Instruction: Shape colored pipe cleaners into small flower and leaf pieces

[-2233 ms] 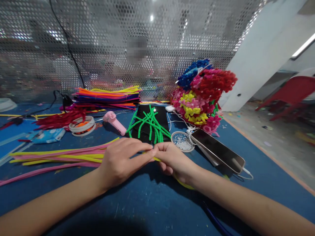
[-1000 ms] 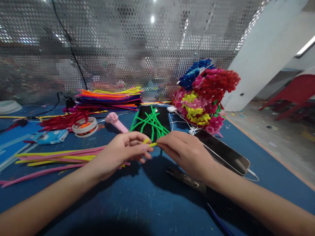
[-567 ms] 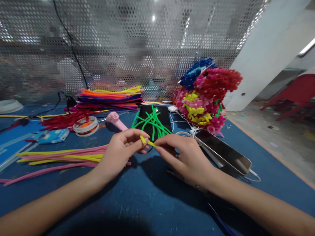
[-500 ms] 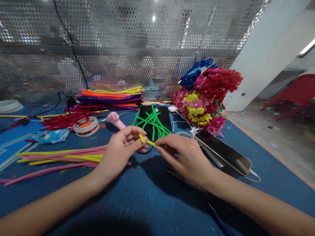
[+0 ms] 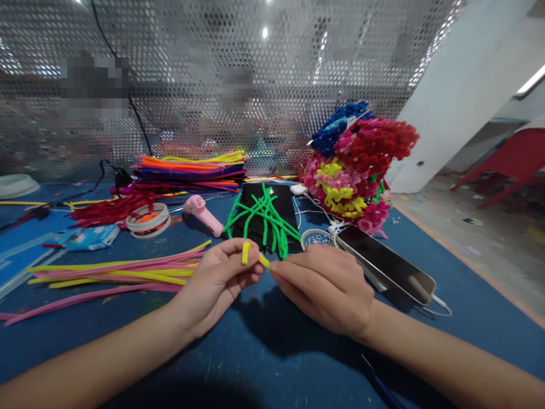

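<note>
My left hand [image 5: 217, 284] and my right hand [image 5: 326, 287] meet above the blue table [image 5: 238, 352], both pinching one short yellow pipe cleaner piece [image 5: 251, 255]. The piece is bent, with one end sticking up from my left fingers and the other end held at my right fingertips. Just behind the hands lies a bunch of green pipe cleaners [image 5: 264, 218] on a black pad [image 5: 255, 227].
Long yellow and pink pipe cleaners [image 5: 114, 272] lie at the left. A multicoloured stack [image 5: 191, 167], a pink tool [image 5: 205, 215], tape rolls [image 5: 147, 218], a small dish of beads [image 5: 317, 238], a phone [image 5: 385, 261] and a pile of pipe-cleaner flowers [image 5: 353, 165] stand behind. A perforated metal screen [image 5: 213, 74] closes the back.
Both hands have dropped slightly toward me. The yellow piece is bent more sharply than a second ago. The bead dish, hidden by my right hand before, shows again.
</note>
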`<state>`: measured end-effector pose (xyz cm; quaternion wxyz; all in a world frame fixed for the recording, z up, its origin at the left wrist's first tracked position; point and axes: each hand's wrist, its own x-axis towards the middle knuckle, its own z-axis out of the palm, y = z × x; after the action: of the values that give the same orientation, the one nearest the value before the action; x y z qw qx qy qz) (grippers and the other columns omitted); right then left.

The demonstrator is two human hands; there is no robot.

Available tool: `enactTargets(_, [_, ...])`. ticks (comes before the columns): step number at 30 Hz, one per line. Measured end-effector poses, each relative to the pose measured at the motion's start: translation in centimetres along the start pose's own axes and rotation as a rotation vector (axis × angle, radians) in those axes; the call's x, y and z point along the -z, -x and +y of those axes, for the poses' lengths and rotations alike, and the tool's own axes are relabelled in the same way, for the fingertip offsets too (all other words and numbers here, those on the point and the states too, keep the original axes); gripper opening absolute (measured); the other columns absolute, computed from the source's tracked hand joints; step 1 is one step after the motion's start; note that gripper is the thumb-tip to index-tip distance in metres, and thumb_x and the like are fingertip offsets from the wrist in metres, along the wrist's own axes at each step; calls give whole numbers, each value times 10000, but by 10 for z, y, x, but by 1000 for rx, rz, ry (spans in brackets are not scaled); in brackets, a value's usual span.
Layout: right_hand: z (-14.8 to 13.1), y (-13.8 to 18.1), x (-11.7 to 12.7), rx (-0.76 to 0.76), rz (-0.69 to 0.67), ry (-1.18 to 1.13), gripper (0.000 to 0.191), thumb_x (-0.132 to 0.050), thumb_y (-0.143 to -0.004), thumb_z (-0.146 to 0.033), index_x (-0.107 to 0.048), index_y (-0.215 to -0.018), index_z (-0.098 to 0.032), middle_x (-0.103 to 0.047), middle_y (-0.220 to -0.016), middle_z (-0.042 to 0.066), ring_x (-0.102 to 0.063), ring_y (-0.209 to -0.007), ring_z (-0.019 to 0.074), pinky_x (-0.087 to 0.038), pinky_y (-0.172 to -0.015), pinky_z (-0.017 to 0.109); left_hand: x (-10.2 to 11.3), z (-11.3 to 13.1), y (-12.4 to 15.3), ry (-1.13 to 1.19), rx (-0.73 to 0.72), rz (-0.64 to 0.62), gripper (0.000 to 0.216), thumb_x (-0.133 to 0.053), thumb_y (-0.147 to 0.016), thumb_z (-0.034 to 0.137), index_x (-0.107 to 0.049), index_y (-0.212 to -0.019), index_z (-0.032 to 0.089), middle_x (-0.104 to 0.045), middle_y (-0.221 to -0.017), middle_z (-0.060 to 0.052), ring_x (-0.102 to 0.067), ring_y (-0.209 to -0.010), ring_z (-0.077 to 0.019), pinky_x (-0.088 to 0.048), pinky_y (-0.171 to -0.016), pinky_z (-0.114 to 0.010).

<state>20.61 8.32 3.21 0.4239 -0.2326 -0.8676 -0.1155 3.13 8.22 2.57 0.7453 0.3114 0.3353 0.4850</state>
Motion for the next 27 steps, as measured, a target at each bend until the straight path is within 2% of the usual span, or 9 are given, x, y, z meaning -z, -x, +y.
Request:
enactTargets(3, [4,3,1,64,-58,42,142,-552,-784,-145,-572,-924,-151,-634,-750,27,-507,-619,107,-376,-559,258,0,2,1,-68,-33,29,113,-712,-650,194,-648,-737,160,-616,-632,35,-564,-557,-31,-452,-520,-93])
enactTargets(7, [3,0,-3,125,-228,94,103,-510,-811,-163,-581,-882,-143,-585,-662,16,-471,-604,120,-336,-549,269,0,1,2,-247,-68,56,157,-717,-640,225,-678,-780,165,-645,-672,22,-555,-573,-40,-460,-561,-123])
enactTargets(10, [-1,-6,-6,25,-334,7,156,-435,-844,-161,-584,-801,-141,-579,-665,27,-465,-605,115,-338,-545,248,3,-1,0,-457,-123,78,212,-702,-652,239,-672,-849,167,-672,-722,6,-592,-635,-83,-480,-614,-175])
enactTargets(14, [-3,-11,-5,-186,-315,-134,174,-433,-848,-184,-585,-780,-133,-597,-688,38,-495,-620,107,-360,-567,222,3,1,1,-629,-180,83,221,-641,-714,276,-652,-919,192,-694,-767,0,-624,-678,-114,-490,-633,-201])
enactTargets(18, [-1,-8,-3,-350,-302,-191,137,-479,-834,-211,-596,-780,-164,-608,-683,12,-522,-616,94,-362,-584,205,1,3,6,-768,-245,26,237,-571,-775,293,-652,-991,239,-695,-904,2,-630,-725,-109,-489,-693,-202])
enactTargets(23, [2,-3,-7,-397,-356,-168,144,-498,-825,-227,-603,-751,-163,-620,-685,10,-532,-588,87,-347,-545,192,2,7,6,-914,-255,-62,247,-591,-759,284,-666,-992,261,-684,-984,-1,-614,-884,-154,-462,-799,-238])
enactTargets(27, [2,-2,-12,-426,-407,-173,105,-534,-806,-240,-605,-773,-169,-638,-708,6,-562,-608,92,-350,-535,190,2,10,0,-864,-199,-13,189,-608,-735,247,-701,-894,207,-705,-808,-24,-634,-735,-161,-495,-689,-256])
